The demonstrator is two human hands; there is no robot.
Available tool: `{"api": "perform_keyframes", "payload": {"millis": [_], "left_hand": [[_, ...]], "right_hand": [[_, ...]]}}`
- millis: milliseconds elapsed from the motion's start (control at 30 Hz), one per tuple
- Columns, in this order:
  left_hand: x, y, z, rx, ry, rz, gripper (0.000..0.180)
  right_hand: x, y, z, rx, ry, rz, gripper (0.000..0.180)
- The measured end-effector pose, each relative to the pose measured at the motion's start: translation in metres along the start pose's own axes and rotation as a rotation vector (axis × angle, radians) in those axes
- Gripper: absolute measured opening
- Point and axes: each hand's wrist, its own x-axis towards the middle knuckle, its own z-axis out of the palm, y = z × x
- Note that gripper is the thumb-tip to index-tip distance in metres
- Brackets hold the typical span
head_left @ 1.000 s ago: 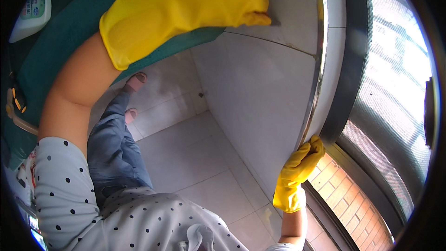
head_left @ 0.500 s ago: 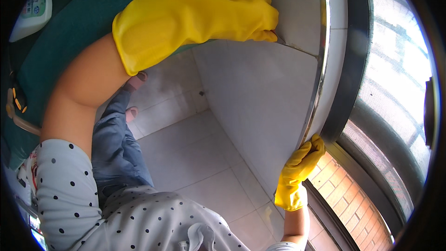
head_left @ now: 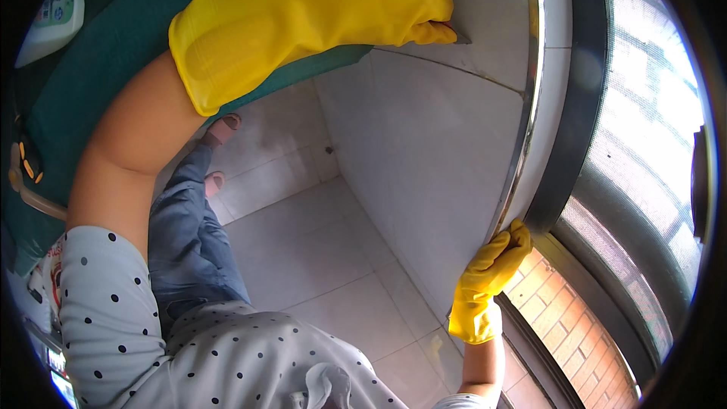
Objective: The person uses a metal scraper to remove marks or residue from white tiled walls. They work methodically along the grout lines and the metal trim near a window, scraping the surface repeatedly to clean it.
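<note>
Both of my hands wear yellow rubber gloves. At the top, my left hand is closed around a small tool with a grey pointed blade; the rest of the tool is mostly hidden in the glove. The blade lies against the grey-white wall tile, just above a dark grout line. Lower right, my right hand rests on the metal-trimmed edge of the tiled wall beside the window. Its fingers are stretched out over the corner, with nothing seen in them.
A dark green table surface curves along the left, with a white bottle and a yellow-and-black handled tool on it. A screened window stands at right, above brick-patterned tiles. Pale floor tiles lie below.
My left hand has shifted slightly up along the wall, away from the grout line, and the blade's tip now shows more. My right hand stays in place.
</note>
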Motion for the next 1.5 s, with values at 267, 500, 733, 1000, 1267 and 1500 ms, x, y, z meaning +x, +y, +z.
{"api": "perform_keyframes", "payload": {"millis": [267,500,733,1000,1267,1500], "left_hand": [[0.005,0.002,0.016,-0.026,0.083,0.040,0.025],[0.008,0.000,0.029,-0.025,0.132,0.072,0.026],[0.011,-0.002,0.027,-0.003,0.165,0.074,0.026],[0.012,0.004,0.035,-0.009,0.179,0.096,0.027],[0.011,0.004,0.032,-0.003,0.197,0.100,0.028],[0.011,0.005,0.022,0.019,0.141,0.096,0.028]], "right_hand": [[-0.004,0.011,0.000,-0.063,0.006,-0.055,0.037],[-0.006,0.011,-0.001,-0.063,0.010,-0.029,0.034],[-0.003,0.011,-0.002,-0.046,-0.024,-0.029,0.033],[-0.003,0.013,-0.002,-0.047,-0.024,-0.025,0.035],[-0.002,0.014,-0.003,-0.032,-0.033,-0.019,0.036],[-0.002,0.015,-0.002,-0.027,-0.020,-0.012,0.035]]}}
